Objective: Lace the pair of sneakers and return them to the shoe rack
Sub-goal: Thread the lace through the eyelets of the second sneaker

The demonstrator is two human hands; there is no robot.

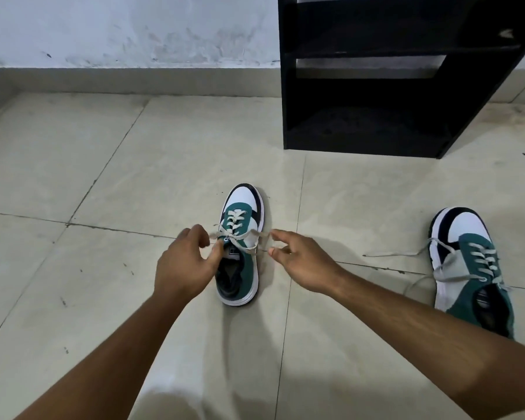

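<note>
From the head camera, your left hand (184,262) pinches one end of the grey lace (238,234) between thumb and curled fingers, right at the top eyelets of the centre sneaker (240,247). Your right hand (297,262) sits just at the shoe's 3 o'clock side with fingers bent toward the other lace end; it looks like a pinch, though the lace is thin there and the contact is hard to confirm.

That shoe stands on the floor tiles (103,177), toe pointing to 12 o'clock, its rows crossed up to the top eyelets, so you are at the tightening or knotting stage. The second sneaker (473,268) lies well apart at 3 o'clock, threaded through its eyelets but with loose ends trailing over the floor, untied. The black shoe rack (376,86) stands at 1 o'clock with neither shoe on it, so both returns remain.

A small dark label on the centre shoe's tongue is too blurred to read
</note>
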